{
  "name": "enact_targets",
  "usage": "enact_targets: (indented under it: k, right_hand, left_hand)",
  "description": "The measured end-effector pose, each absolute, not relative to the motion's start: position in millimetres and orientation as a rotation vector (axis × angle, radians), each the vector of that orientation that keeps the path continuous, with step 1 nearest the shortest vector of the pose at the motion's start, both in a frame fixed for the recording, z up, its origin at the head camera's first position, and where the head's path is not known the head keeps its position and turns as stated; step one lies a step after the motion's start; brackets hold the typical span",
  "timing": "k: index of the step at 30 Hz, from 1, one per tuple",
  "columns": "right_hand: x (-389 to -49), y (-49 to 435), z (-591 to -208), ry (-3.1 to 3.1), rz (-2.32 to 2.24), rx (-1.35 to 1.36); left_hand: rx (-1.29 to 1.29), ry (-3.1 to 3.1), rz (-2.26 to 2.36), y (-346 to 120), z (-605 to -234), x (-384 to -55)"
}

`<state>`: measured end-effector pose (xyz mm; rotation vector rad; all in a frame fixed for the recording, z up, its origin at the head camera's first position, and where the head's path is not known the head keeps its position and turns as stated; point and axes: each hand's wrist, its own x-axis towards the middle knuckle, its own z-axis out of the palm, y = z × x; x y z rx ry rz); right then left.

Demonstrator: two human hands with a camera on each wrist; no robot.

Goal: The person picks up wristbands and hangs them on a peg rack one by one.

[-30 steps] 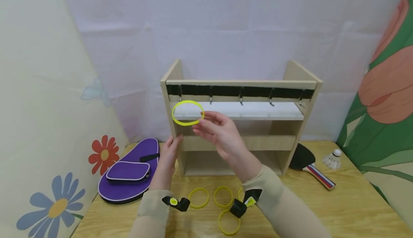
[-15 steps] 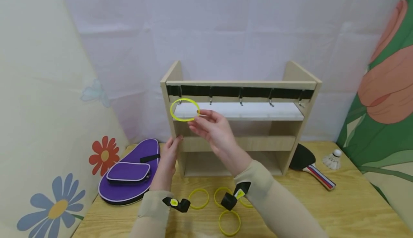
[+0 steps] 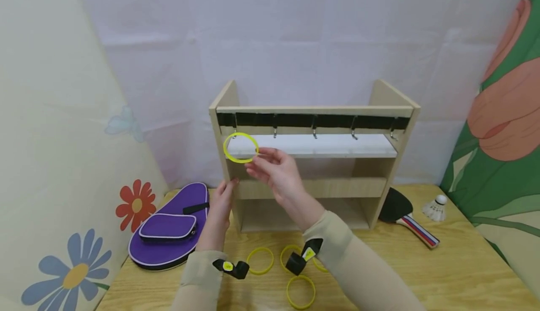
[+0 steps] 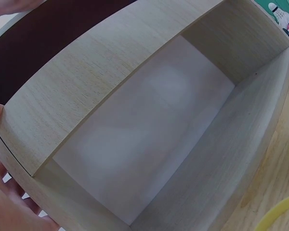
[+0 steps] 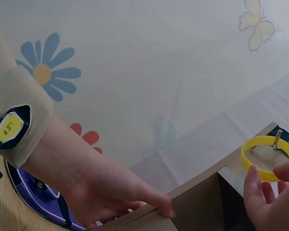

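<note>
My right hand [image 3: 278, 170] pinches the near right edge of a yellow ring [image 3: 240, 161] between thumb and fingers. The ring is held out at the left end of a small wooden shelf unit [image 3: 310, 188], just under the leftmost metal hook [image 3: 235, 130]. In the right wrist view that hook [image 5: 277, 139] overlaps the ring's [image 5: 246, 156] opening; I cannot tell whether the ring hangs on it. My left hand [image 3: 220, 203] grips the unit's left side panel, thumb [image 5: 159, 202] on the front edge and the other fingers behind, partly hidden.
Several more yellow rings [image 3: 260, 272] lie on the wooden table, some partly hidden by my right wrist camera [image 3: 296, 263]. At the left lies a purple racket case [image 3: 168, 226]. A table tennis bat [image 3: 396, 205] and a shuttlecock [image 3: 435, 208] lie to the right.
My right hand has carried the ring left and away to the leftmost hook, rising a little and then dipping slightly. The left hand has stayed on the side panel.
</note>
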<state>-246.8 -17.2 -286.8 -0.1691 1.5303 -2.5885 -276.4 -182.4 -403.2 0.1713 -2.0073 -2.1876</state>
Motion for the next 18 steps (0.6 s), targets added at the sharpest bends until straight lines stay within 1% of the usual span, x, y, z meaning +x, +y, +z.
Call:
enact_targets:
  k: [18]
  right_hand:
    - [-246.4,-22.2,-290.9,1.522,-2.581,-0.173]
  left_hand:
    - [0.19,-2.036,-2.172,-182.3,-402.9,-277.4]
